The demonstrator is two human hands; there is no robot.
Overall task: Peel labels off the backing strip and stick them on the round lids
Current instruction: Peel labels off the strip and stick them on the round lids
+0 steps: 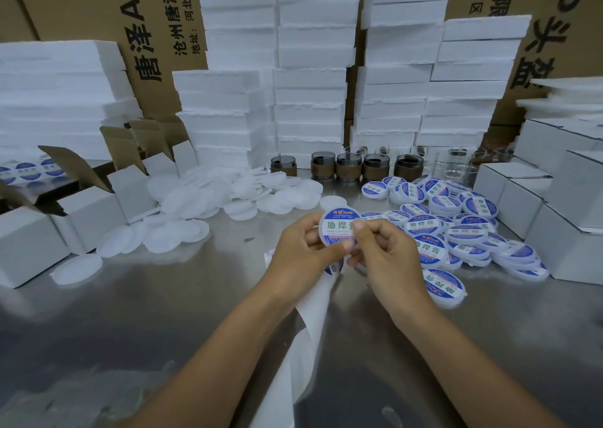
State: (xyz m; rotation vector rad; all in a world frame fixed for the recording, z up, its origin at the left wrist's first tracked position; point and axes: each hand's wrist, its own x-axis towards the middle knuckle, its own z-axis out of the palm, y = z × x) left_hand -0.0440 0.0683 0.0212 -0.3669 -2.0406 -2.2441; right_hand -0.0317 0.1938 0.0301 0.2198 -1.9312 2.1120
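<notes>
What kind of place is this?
Probably a packing workshop: cardboard cartons and white foam blocks line the back, heaps of plain lids and labelled lids lie on the metal table, and the left hand and right hand hold one lid.

Left hand (303, 251) and right hand (381, 254) gripping labelled round lid (339, 228), backing strip (306, 326) trailing below, labelled lids (456, 232) piled right, plain lids (228, 192) left

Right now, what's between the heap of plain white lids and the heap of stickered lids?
In the head view, one lone plain lid on the bare metal table, between the plain heap and the stickered heap.
</notes>
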